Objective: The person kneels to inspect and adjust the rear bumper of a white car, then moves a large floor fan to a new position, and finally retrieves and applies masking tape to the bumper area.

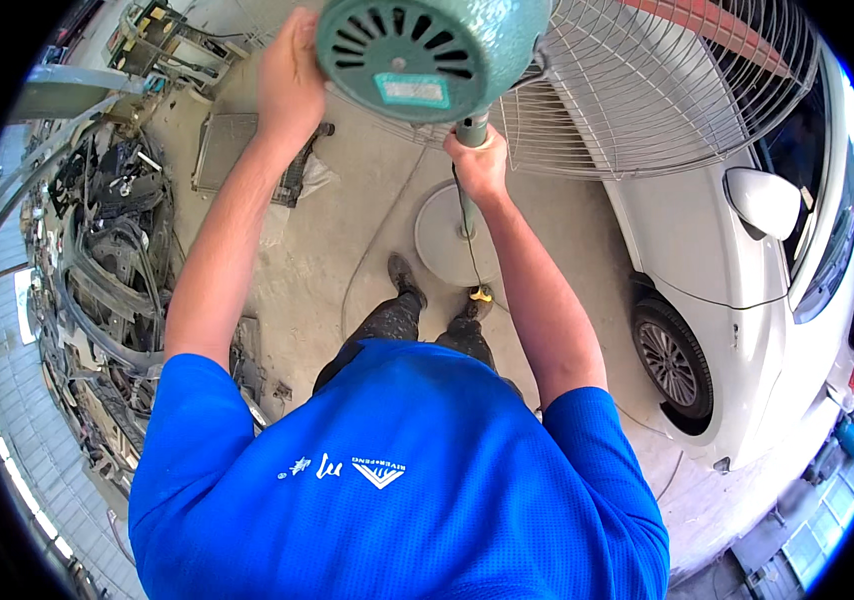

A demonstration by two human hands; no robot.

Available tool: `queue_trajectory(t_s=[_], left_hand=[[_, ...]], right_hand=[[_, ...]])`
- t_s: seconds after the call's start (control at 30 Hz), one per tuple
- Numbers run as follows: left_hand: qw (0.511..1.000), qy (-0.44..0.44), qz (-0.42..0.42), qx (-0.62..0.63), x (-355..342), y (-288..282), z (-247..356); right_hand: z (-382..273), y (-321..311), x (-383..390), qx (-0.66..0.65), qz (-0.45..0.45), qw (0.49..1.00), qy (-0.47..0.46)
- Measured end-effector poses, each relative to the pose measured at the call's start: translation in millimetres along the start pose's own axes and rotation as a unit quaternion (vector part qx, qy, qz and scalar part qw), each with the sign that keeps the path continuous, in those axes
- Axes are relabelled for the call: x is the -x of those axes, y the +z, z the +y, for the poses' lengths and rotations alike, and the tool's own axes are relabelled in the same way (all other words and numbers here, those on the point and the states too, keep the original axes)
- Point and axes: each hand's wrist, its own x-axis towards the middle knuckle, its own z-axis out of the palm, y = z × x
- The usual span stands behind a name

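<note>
Right fingers point(459, 151) around the pole point(471, 131) of 1 green fan point(397, 63)

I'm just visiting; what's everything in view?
Rounded metal fan motor housing: one, green, top centre
Wire fan cage: one, silvery, upper right
Curved fan blade: at least one, red, upper right
Slender metal pole: one, green, below housing
Flat round base: one, grey, floor
Glossy car: one nearby, white, right
Jumbled car-part heap: one, mostly black, left
Flat rectangular panel: one, grey, upper left
Short-sleeved shirt: one, blue, lower centre
Shoes: two, dark, floor
Left hand: one, bare, at housing
Right hand: one, bare, around pole
</note>
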Motion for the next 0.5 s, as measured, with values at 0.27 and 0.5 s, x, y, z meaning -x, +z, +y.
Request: queue_trajectory(t_s=[0.27,0.5], left_hand=[[0.995,-0.020,0.092,0.035,65.7,-73.5,-19.7],[0.979,0.038,0.187,0.077,102.6,-64.9,-12.5]], right_hand=[[-13.4,54.0,16.6,0.083,-0.111,0.989,-0.057],[54.0,55.2,-24.1,-0.011,-0.204,0.977,-0.061]])
